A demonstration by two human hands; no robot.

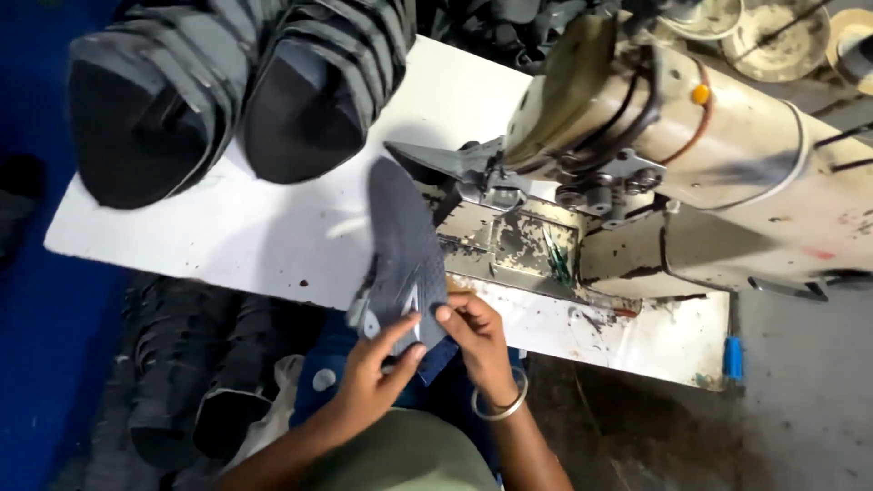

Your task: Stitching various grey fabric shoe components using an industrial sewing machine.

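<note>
Two bare hands pinch the near end of a dark grey shoe upper piece (405, 250) at the front edge of a white worktable (273, 227); the left hand (373, 373) grips the piece's lower edge with thumb and fingers closed on it, while the right hand (477, 336), a metal bangle (500, 405) on its wrist, clamps the same end from the other side, the two hands close together, their fingertips almost meeting; the piece's long axis runs from the hands up and slightly left, away from the person, its rounded far tip pointing toward the back of the table and lying just beside the machine's needle area; a worn cream sewing machine (691, 155) stands to the right, its scuffed base plate (509, 245) touching or just beside the piece's right edge, so the machine head crowds that side; two stacks of dark cut pieces (227, 82) sit on the far left of the table, well apart from the hands; more dark pieces (182, 364) lie piled below the table edge at lower left.
</note>
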